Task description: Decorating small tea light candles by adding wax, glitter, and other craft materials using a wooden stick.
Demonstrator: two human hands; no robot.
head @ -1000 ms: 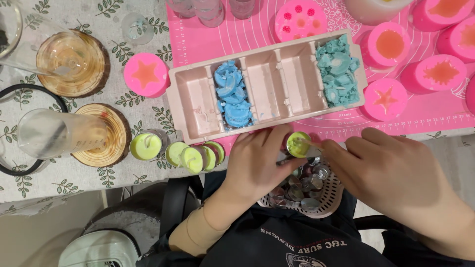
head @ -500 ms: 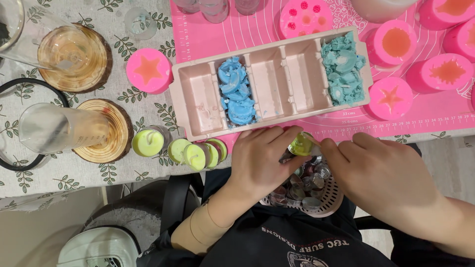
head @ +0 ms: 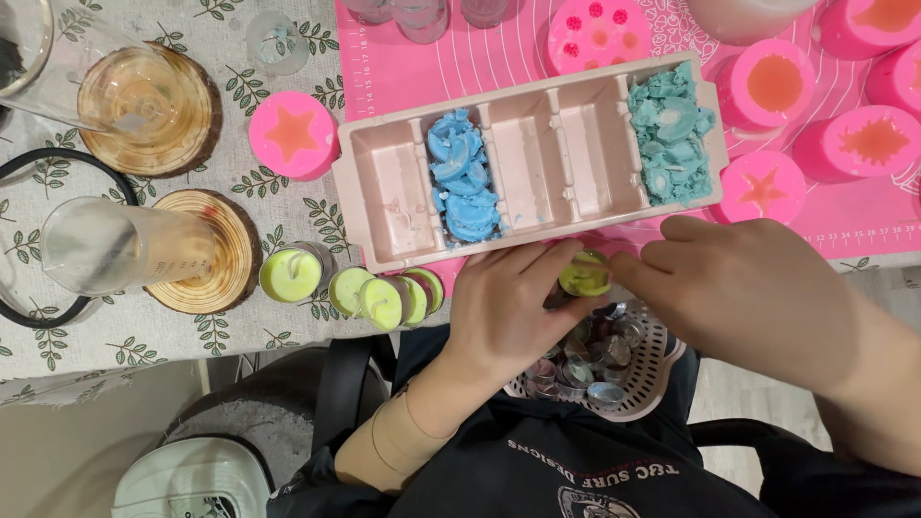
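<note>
Both hands meet at the table's near edge around a small yellow-green wax candle (head: 584, 275). My left hand (head: 508, 312) grips it from the left and my right hand (head: 748, 293) pinches it from the right. Under them, on my lap, sits a white perforated basket (head: 652, 369) with several small metal cups. Just beyond the hands lies a long pink divided tray (head: 523, 163); one compartment holds dark blue wax pieces (head: 462, 177), the far right one holds teal wax pieces (head: 672, 134). Left of my left hand several yellow-green candles (head: 384, 295) lie on the tablecloth.
Pink silicone moulds with star shapes (head: 291, 134) (head: 763, 187) and others stand on a pink mat (head: 499, 58). Two wooden coasters (head: 206, 251) carry clear glass beakers at the left. A black cable loop (head: 58, 312) lies at the far left edge.
Both hands have stayed together on the yellow-green candle, turning it slightly and shifting it a little toward the tray. Nothing else has moved.
</note>
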